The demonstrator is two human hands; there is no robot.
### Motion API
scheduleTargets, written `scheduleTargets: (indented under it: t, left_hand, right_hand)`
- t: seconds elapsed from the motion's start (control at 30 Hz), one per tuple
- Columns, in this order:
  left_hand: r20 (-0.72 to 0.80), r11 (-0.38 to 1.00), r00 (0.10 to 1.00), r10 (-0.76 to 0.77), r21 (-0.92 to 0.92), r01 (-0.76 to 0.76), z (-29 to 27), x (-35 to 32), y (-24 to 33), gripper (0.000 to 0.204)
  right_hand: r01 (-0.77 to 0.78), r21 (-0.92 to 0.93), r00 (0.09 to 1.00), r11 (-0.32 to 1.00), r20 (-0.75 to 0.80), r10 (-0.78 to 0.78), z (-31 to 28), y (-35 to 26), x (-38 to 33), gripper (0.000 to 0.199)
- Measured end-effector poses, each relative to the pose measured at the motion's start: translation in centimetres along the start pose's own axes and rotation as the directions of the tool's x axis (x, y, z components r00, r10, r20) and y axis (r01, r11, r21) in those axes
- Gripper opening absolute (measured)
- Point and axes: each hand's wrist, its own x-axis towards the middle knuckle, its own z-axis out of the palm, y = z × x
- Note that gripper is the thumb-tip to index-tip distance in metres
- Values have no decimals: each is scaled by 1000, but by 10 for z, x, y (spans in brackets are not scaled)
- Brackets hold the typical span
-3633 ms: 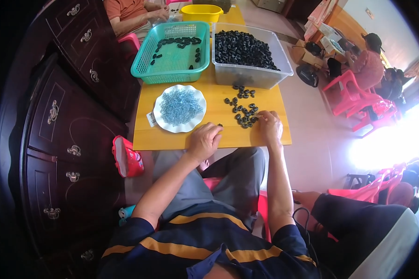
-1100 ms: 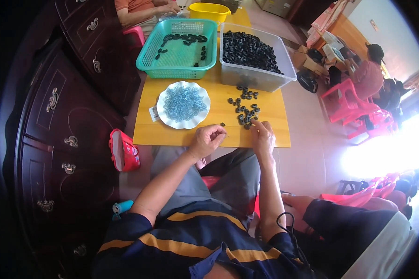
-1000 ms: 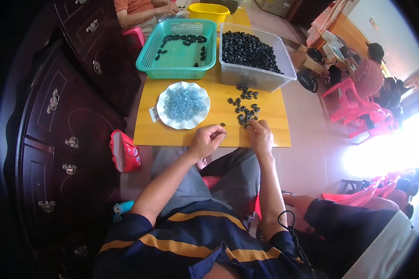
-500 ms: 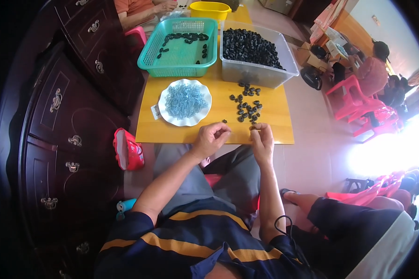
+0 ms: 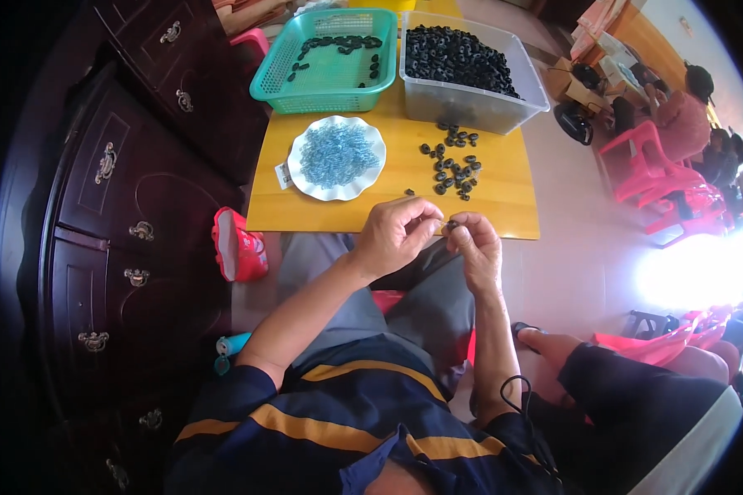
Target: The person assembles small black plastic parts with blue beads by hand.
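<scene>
My right hand [image 5: 479, 250] pinches a small black ring-like part [image 5: 451, 225] between thumb and fingertips, just over the table's front edge. My left hand [image 5: 399, 236] is closed in a pinch close beside it, its fingertips almost at the part; what it holds is too small to make out. Beyond my hands lies a loose group of black parts [image 5: 456, 172], and a single black part [image 5: 409, 192] sits apart to its left. A white wavy-rimmed plate [image 5: 326, 194] holds a heap of small clear-bluish pieces [image 5: 336, 155].
At the back left of the yellow table [image 5: 305, 216] stands a green basket [image 5: 322, 101] with some black parts in it. Next to it, a clear plastic bin [image 5: 462, 107] is full of black parts. A dark cabinet [image 5: 140, 198] flanks the left side. Another person's leg [image 5: 545, 346] is at right.
My right hand has drawn back from the black group with one part. Both hands have come closer together near the table edge. The whole view has shifted slightly.
</scene>
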Motion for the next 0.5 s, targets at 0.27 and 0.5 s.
scheduleTargets:
  t: [0.27,0.5]
  left_hand:
    - [75,982,992,106,147,-116,8,-3,8,9]
    - [-41,985,992,121,126,-115,13,-3,4,22]
  right_hand:
    - [2,-30,1000,1000,-7,-3,1,-5,-8,18]
    - [9,116,999,993,-33,-6,4,-4,-9,18]
